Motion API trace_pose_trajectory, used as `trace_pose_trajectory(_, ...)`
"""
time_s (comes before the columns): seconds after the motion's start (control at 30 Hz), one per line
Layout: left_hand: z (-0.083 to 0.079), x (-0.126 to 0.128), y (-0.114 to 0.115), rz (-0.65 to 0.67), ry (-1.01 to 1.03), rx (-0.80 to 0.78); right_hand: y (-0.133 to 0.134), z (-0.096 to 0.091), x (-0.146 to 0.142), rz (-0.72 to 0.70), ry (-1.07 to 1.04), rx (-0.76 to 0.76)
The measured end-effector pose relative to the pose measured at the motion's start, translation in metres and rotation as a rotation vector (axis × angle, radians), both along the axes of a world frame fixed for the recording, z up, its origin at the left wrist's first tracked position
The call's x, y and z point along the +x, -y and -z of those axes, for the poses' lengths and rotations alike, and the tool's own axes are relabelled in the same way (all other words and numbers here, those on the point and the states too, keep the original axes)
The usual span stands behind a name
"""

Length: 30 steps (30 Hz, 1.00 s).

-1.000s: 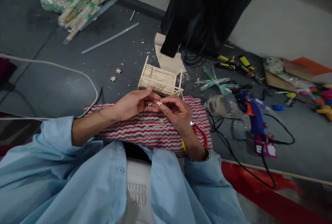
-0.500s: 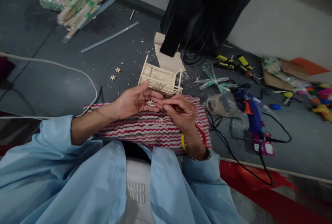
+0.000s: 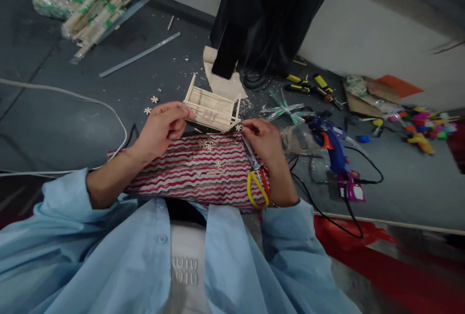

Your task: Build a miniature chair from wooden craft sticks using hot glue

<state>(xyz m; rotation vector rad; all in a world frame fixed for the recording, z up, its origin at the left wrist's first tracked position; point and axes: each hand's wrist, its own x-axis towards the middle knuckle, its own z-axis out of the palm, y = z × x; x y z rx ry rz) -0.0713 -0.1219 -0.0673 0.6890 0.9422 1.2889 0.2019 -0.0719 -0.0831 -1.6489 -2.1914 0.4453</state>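
Pale wooden-stick frame (image 3: 211,103) seems built, pinched by left hand (image 3: 163,128) (eight o'clock) and right hand (image 3: 268,142) (four); some pale wooden flowers (image 3: 147,110) are loose.

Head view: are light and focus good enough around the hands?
Head view: dim but readable; left hand and right hand show clear outlines, slightly soft; small pale wood-coloured flower-shaped pieces lack fine detail; large black bag-like bundle sinks into near-solid darkness.

From the stick frame (image 3: 210,104), a way lies open towards ten o'clock over the bench (image 3: 123,86), between white cable (image 3: 87,98) and flat strip (image 3: 140,55); phone (image 3: 228,54) and black bag (image 3: 276,18) block one o'clock, glue gun (image 3: 336,147) four, yellow-and-red-handled tool (image 3: 253,160) five.
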Motion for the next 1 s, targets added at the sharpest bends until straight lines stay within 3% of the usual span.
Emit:
trace_pose_trajectory(0.13, -0.004, -0.015, -0.013, -0.276, -0.153, 0.159, -0.013, 0.016, -0.002, -0.003, 0.026, -0.034)
trace_pose_trajectory(0.2, -0.003, -0.034, -0.021, -0.405, -0.402, 0.211, -0.017, 0.022, -0.001, 0.006, -0.006, -0.034)
trace_pose_trajectory(0.27, 0.001, -0.057, -0.027, -0.42, -0.719, 0.213, -0.021, 0.027, 0.002, 0.003, -0.058, -0.035)
trace_pose_trajectory(0.33, 0.006, -0.078, -0.03, -0.389, -0.998, 0.124, -0.024, 0.031, 0.004, -0.012, -0.113, -0.022)
trace_pose_trajectory(0.43, 0.015, -0.098, -0.03, -0.136, -1.319, 0.044, -0.026, 0.034, 0.006, -0.051, -0.156, 0.012)
trace_pose_trajectory(0.5, 0.021, -0.1, -0.031, -0.067, -1.434, 0.06, -0.026, 0.034, 0.007, -0.079, -0.16, 0.037)
trace_pose_trajectory(0.8, 0.027, -0.07, -0.029, 0.068, -1.783, 0.028, -0.025, 0.032, 0.004, -0.051, -0.21, 0.036)
trace_pose_trajectory(1.0, 0.03, -0.074, -0.03, 0.114, -1.666, 0.169, -0.016, 0.02, 0.002, 0.085, -0.427, 0.073)
